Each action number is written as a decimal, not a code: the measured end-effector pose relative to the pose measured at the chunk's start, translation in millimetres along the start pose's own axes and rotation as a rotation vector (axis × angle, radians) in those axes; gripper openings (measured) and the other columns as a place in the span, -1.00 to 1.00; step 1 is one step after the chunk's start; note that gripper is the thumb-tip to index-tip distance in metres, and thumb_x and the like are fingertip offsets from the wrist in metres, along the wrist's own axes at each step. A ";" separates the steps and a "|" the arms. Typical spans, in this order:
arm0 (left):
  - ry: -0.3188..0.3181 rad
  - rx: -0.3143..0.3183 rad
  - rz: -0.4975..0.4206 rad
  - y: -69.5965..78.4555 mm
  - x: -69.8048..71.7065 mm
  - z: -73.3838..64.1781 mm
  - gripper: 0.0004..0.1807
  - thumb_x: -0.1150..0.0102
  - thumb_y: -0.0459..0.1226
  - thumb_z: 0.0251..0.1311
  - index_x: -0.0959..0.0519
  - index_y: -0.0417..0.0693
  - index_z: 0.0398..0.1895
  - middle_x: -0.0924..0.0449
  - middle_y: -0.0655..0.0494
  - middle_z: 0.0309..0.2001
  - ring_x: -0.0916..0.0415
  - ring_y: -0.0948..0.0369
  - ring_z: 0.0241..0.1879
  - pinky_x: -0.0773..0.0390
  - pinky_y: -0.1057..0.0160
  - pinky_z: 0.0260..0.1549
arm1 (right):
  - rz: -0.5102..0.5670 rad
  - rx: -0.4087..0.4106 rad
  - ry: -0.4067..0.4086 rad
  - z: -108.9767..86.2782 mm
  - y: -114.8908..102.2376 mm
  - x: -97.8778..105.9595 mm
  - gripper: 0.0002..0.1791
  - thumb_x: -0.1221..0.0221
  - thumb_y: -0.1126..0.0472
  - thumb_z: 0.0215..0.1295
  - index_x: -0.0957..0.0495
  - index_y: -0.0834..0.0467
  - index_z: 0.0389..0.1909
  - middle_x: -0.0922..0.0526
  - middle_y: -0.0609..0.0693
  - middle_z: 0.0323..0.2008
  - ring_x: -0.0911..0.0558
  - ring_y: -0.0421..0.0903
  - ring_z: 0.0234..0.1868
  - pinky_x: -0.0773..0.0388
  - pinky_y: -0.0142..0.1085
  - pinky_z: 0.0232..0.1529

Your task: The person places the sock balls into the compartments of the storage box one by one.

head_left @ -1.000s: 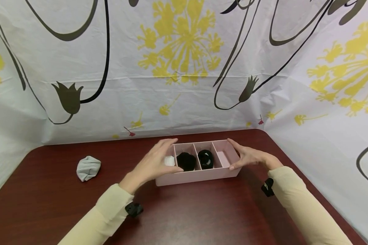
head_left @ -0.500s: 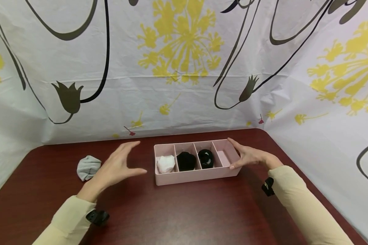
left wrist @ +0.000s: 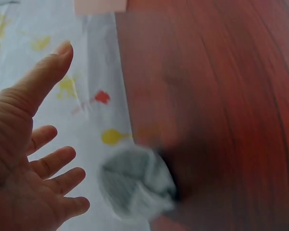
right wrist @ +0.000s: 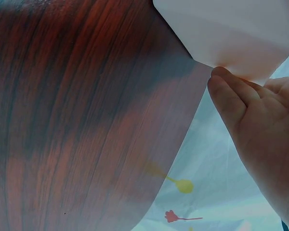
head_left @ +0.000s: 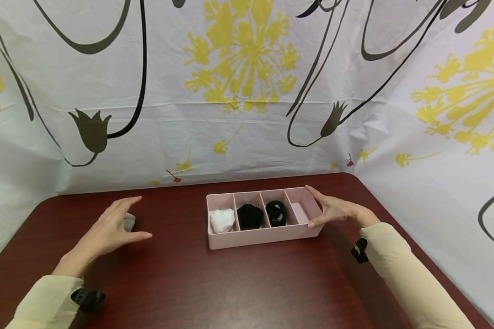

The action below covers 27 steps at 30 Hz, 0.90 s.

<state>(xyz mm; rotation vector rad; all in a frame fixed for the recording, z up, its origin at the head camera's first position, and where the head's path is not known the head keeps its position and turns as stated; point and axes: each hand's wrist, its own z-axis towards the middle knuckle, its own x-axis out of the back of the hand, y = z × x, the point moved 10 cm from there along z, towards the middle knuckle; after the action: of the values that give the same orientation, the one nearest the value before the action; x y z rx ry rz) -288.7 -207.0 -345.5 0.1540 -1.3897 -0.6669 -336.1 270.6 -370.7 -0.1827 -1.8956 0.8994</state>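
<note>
A pink box with compartments (head_left: pixel 267 236) stands on the table. From the left, it holds a white cloth bundle (head_left: pixel 222 221), a black one (head_left: pixel 249 217) and a shiny black one (head_left: pixel 276 214); its rightmost compartment holds nothing. Thumb and fingers of my right hand (head_left: pixel 339 211) grip the box's right end, also seen in the right wrist view. At the left, my left hand (head_left: pixel 100 233) is spread, thumb apart from the fingers, holding nothing. Beside it lies a grey balled-up cloth (left wrist: pixel 135 185), perhaps a rolled sock, mostly hidden behind the hand in the head view.
The dark red wooden table (head_left: pixel 247 283) has rounded far corners. White fabric (head_left: pixel 169 123) with yellow flowers and dark stems hangs behind it and along both sides. Each wrist wears a small black device, such as the left one (head_left: pixel 88 299).
My left hand has let go of the box's left end and moved left to the grey cloth, uncovering the white bundle. My right hand and the box have stayed in place.
</note>
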 end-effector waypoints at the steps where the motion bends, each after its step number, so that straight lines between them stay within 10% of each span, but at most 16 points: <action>1: -0.005 0.010 0.003 -5.5 0.0 -0.3 0.10 -0.44 0.10 -0.18 -0.15 -0.27 0.35 -0.16 -0.36 0.26 -0.19 -0.22 0.15 -0.30 -0.29 -0.01 | 0.000 -0.004 0.002 0.2 0.3 0.2 0.33 -0.44 0.05 -0.08 0.38 0.21 0.46 0.16 0.38 0.41 0.01 0.30 0.38 -0.04 0.21 0.28; 16: -0.111 0.094 0.024 -53.5 -13.8 -4.3 0.17 -0.48 0.03 -0.24 -0.06 -0.38 0.36 -0.02 -0.53 0.25 -0.06 -0.39 0.17 -0.20 -0.42 -0.01 | 0.031 -0.026 -0.007 0.5 3.0 0.3 0.34 -0.44 0.06 -0.08 0.39 0.18 0.47 0.18 0.35 0.42 0.02 0.26 0.38 -0.01 0.19 0.30; 27: -0.071 0.061 0.063 -62.0 -17.8 -7.5 -0.04 -0.48 -0.20 -0.19 -0.18 -0.38 0.27 -0.18 -0.46 0.15 -0.20 -0.30 0.07 -0.30 -0.32 -0.07 | 0.023 -0.028 -0.005 1.1 4.0 0.3 0.33 -0.44 0.05 -0.08 0.39 0.16 0.47 0.15 0.35 0.42 -0.01 0.26 0.38 -0.03 0.19 0.30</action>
<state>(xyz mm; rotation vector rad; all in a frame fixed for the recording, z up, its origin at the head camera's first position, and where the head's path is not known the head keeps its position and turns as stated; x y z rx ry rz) -303.5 -250.0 -391.8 0.1353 -1.4783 -0.5828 -338.1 273.1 -373.4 -0.2199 -1.9146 0.8902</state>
